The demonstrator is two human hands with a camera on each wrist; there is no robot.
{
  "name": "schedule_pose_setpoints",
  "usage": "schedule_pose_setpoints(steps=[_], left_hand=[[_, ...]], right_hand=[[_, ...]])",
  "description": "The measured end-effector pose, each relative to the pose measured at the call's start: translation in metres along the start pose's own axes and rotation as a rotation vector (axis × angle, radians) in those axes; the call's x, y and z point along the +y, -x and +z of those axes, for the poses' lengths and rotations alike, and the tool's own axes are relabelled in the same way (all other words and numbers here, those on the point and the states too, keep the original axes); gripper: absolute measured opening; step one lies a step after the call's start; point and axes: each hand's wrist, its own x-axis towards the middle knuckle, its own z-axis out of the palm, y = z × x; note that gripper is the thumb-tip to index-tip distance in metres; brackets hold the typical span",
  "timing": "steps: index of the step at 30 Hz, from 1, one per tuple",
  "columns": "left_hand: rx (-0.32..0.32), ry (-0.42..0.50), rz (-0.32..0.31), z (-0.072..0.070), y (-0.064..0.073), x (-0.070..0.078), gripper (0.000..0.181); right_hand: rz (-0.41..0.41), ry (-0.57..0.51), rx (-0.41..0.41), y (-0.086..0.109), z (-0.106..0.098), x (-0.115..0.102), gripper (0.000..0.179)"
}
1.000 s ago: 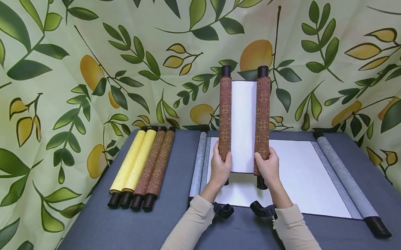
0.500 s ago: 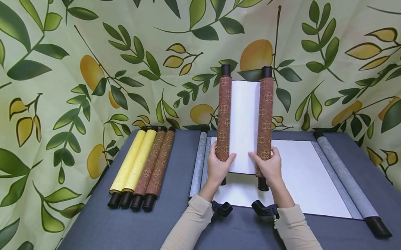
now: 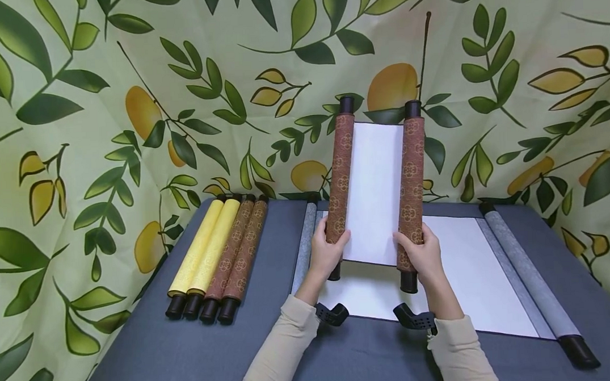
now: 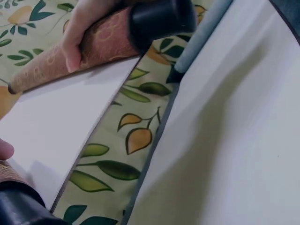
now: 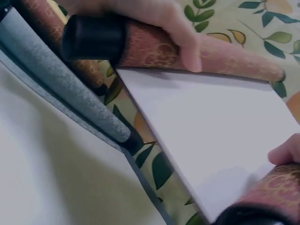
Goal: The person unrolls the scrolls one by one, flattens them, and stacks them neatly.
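Observation:
A reddish-brown patterned hanging scroll (image 3: 374,193) is held up in the air, partly unrolled, with a blank white strip between its two rolls. My left hand (image 3: 324,255) grips the left roll (image 3: 340,175) near its lower end. The right roll (image 3: 411,174) is held low down by my right hand (image 3: 425,254). Both thumbs lie on the near side; the fingers wrap behind and are partly hidden. Black knobs cap the rolls. Beneath, a larger grey-edged scroll (image 3: 472,263) lies spread on the table, its white sheet showing between two grey rolls.
On the left of the dark blue table (image 3: 138,357) two yellow rolled scrolls (image 3: 213,251) and two brown rolled scrolls (image 3: 243,253) lie side by side. A leaf-and-fruit patterned cloth (image 3: 258,56) hangs behind the table. Black wrist devices (image 3: 415,317) sit by both sleeves.
The two rolls have moved apart, mostly the right one going rightward, so the white strip between them is wider. My thumbs have shifted along the rolls. The scrolls on the table stay put.

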Motion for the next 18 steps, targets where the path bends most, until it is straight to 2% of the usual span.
schedule_pose_setpoints(steps=[3, 4, 8, 11, 14, 16, 18], left_hand=[[-0.027, -0.026, 0.006, -0.003, -0.003, -0.002, 0.049], [-0.033, -0.029, 0.016, -0.003, -0.005, -0.007, 0.05], [-0.053, -0.029, 0.029, -0.007, -0.007, -0.003, 0.049], [-0.054, 0.01, 0.006, -0.007, -0.007, 0.0, 0.049], [-0.041, 0.04, -0.033, -0.005, -0.006, 0.001, 0.051], [-0.012, 0.037, -0.057, -0.004, -0.005, 0.001, 0.051], [0.029, 0.019, -0.055, -0.003, -0.004, 0.001, 0.051]], right_hand=[[0.015, 0.023, -0.018, 0.0, -0.005, -0.002, 0.057], [0.02, 0.03, -0.026, 0.001, -0.006, -0.003, 0.058], [0.02, 0.041, -0.047, 0.002, -0.01, -0.008, 0.061], [0.021, 0.032, -0.051, 0.002, -0.012, -0.011, 0.061], [0.024, -0.003, -0.049, 0.003, -0.013, -0.012, 0.06], [0.021, -0.019, -0.048, 0.004, -0.012, -0.013, 0.059], [0.005, -0.039, -0.028, 0.004, -0.01, -0.012, 0.056]])
